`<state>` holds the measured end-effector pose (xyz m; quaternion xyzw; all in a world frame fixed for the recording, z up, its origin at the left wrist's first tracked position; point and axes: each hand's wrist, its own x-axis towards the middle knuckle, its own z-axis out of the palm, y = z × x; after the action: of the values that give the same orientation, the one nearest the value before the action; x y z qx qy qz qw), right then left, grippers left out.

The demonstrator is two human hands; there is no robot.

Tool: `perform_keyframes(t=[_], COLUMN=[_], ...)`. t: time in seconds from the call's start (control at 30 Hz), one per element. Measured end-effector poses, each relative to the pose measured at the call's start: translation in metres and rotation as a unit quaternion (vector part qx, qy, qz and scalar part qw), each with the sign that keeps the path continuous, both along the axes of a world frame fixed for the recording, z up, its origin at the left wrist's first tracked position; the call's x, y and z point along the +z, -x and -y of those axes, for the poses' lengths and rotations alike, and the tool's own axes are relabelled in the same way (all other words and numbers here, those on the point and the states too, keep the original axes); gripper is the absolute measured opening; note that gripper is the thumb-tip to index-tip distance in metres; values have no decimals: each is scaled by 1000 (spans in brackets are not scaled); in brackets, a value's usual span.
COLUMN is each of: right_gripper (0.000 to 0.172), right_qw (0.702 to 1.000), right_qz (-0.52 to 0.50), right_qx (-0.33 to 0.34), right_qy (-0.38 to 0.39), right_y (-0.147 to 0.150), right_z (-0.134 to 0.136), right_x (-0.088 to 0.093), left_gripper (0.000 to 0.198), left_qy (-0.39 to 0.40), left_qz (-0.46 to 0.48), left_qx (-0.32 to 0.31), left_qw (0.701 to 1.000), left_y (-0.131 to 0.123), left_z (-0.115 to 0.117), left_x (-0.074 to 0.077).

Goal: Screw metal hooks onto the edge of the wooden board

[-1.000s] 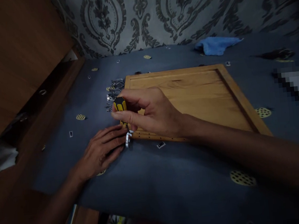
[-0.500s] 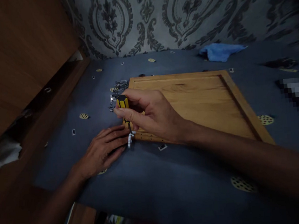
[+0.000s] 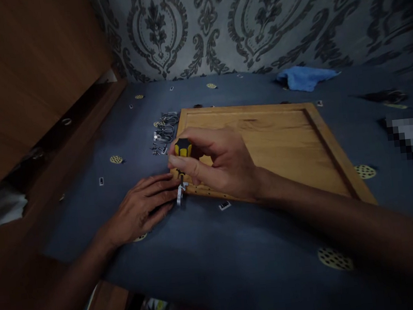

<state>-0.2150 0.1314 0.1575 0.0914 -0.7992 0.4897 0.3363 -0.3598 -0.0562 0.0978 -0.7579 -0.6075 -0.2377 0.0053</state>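
Observation:
My right hand [image 3: 220, 161] is closed around the yellow and black handle of a screwdriver [image 3: 183, 149]. Its shaft points down to a small metal hinge [image 3: 181, 192] at the near left corner of a wooden cabinet door [image 3: 263, 137]. The hinge juts out past the door's near edge; where the screwdriver tip meets it is too small to make out. My left hand [image 3: 147, 204] lies flat with fingers stretched, fingertips against the hinge and the door's corner. A row of small dark holes runs along the door's near edge.
Several metal hinges [image 3: 165, 129] and loose screws [image 3: 157, 149] lie beyond my hands, left of the door. A blue cloth [image 3: 304, 77] sits at the back right, with a dark object [image 3: 385, 96] nearer. A brown wooden cabinet [image 3: 30, 69] borders the left side.
The screwdriver's handle has come more upright and shifted right, along with my right hand. My left hand stays in place by the hinge. The view has tilted slightly.

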Motion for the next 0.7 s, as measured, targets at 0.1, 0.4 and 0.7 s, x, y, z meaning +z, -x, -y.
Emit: perform_keyframes(t=[0.1,0.4,0.7], right_gripper=[41,40,40], right_qw=[998,994,982], right_qz=[-1,1,102], right_qx=[-6,-22,-125], right_qy=[66,105,99], right_y=[-4,3,-23], right_z=[1,-10,10], right_x=[11,-17,-30], left_gripper=[29,27,45], left_qy=[-6,-9,-14], left_qz=[1,0,6], left_qx=[-7,0,-7], left_qw=[1000,1000,1000], left_y=[0,1,17], left_z=[0,1,8], left_x=[0,-4,-19])
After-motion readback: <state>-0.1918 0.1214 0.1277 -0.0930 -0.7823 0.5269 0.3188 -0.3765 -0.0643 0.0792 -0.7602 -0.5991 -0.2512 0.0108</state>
